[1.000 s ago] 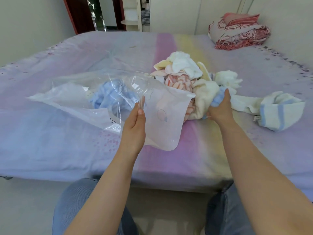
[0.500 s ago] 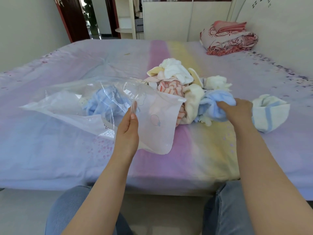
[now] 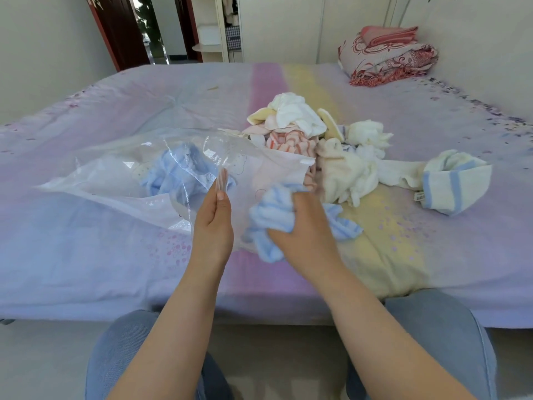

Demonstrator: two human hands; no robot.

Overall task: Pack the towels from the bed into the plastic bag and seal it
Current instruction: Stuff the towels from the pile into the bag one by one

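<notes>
The clear plastic bag (image 3: 121,180) lies on its side on the bed, mouth facing right and lifted open, with a crumpled light blue towel (image 3: 173,174) already inside and something pale further left in it. Just in front of the mouth there's a bunched-up blue-and-white striped towel (image 3: 271,215), held up off the bed. Behind and to the right sits the loose heap of towels (image 3: 311,142): white, cream, yellow and an orange-striped one, all tangled together. Off on the right, a white towel with blue stripes (image 3: 455,183) lies by itself, roughly folded.
</notes>
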